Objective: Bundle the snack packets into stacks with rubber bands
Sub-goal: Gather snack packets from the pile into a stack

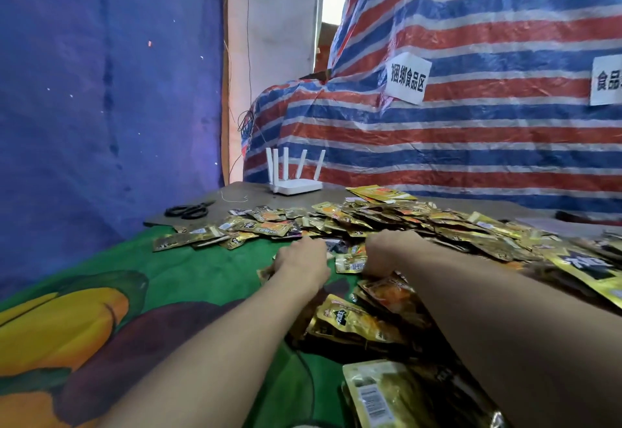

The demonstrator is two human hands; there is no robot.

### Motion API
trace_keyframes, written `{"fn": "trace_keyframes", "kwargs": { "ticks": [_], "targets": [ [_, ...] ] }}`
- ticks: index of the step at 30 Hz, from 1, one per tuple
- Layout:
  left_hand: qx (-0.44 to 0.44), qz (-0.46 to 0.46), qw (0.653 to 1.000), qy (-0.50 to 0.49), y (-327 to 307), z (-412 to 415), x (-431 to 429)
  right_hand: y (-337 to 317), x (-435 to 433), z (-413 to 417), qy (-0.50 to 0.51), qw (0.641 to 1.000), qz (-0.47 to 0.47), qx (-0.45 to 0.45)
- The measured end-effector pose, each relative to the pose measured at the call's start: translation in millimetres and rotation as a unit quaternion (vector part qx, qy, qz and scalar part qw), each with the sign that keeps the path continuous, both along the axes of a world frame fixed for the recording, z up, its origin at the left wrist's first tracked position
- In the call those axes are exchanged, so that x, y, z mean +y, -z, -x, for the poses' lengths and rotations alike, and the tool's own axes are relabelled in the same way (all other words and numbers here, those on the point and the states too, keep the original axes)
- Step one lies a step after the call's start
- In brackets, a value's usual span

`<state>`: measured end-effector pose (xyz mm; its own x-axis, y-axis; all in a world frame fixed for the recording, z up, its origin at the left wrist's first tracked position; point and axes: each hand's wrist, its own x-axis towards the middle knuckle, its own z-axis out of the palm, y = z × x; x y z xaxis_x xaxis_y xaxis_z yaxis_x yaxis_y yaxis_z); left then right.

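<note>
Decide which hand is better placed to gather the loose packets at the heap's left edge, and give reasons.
Left. The left hand is nearer those loose packets, with only green cloth between; the right hand would have to cross over it.

Gold snack packets [370, 219], too many to count, surround two hands: left hand [301, 259] and right hand [383, 254]. At 11 o'clock sit one pair of scissors [188, 210] and one router [296, 186] with five antennas [286, 162]; two paper signs [407, 78] hang toward 1 o'clock.
</note>
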<state>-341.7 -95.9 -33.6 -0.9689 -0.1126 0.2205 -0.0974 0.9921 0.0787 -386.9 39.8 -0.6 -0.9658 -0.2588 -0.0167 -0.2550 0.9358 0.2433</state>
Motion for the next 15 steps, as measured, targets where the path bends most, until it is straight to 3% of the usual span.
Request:
{"fn": "trace_keyframes", "kwargs": {
  "ticks": [4, 8, 12, 15],
  "targets": [
    [0.032, 0.002, 0.999, 0.021, -7, -19, -10, -1, -4, -9, -0.061, 0.997, -0.008, 0.047],
    [0.120, -0.124, 0.985, 0.016, -11, -31, -25, -14, -1, -17, -0.048, 0.990, 0.100, 0.082],
    [0.197, -0.311, 0.929, -0.043, -20, -44, -33, -30, 8, -27, -0.015, 0.953, 0.261, 0.150],
    [0.236, -0.395, 0.885, -0.074, -23, -54, -36, -44, 14, -39, -0.016, 0.909, 0.377, 0.177]
  ]
}}
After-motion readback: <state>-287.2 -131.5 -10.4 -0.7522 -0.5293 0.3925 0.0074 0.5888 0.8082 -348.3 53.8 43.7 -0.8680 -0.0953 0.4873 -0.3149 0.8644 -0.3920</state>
